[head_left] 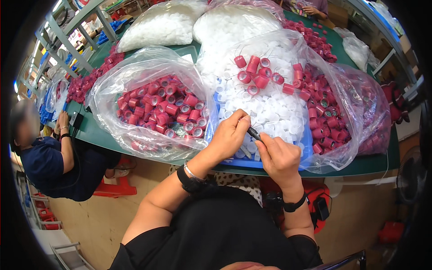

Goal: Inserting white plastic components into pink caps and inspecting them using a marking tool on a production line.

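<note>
My right hand (281, 159) is closed round a slim black pen-like tool (254, 133), which points up and to the left. My left hand (230, 137) is pinched just beside the tool's tip; anything between its fingertips is too small to make out. Both hands are over the front of a blue tray (307, 140) heaped with small white plastic caps (270, 108). On top of the heap lie several dark red cylindrical parts (253, 64) with thin wire leads.
A clear bag (105, 96) of red parts lies open left of the tray, another clear bag (355, 135) at its right. Full bags of white caps (155, 27) stand behind on the green table (117, 139). A co-worker (49, 153) sits at the left; a fan (411, 168) stands far right.
</note>
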